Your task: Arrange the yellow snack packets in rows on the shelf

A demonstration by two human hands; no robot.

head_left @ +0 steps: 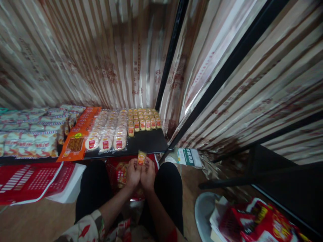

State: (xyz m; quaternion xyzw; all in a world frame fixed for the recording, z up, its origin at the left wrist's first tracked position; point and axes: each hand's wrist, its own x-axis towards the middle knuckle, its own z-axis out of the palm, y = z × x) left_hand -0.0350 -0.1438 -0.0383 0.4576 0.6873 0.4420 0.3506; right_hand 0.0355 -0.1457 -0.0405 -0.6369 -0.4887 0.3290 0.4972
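Observation:
Between my two hands is a small yellow wrapped snack (141,158) with a red and white label, upright just in front of the shelf edge. My left hand (133,173) grips its left side and my right hand (148,174) its right side, fingers closed. Beyond them, rows of similar small yellow packs (142,124) stand on the black shelf (148,143). To their left lie rows of round white crackers (119,143) in clear wrappers. Below my hands, between my knees, a red basket (111,168) holds more packaged snacks, partly hidden by my forearms.
An orange snack bag (73,148) and several white-blue packs (37,144) fill the shelf's left. A red basket (37,179) stands below them. Black metal posts (174,50) rise before patterned curtains (113,57). At lower right, a grey basin (202,215) sits near red packages (272,222).

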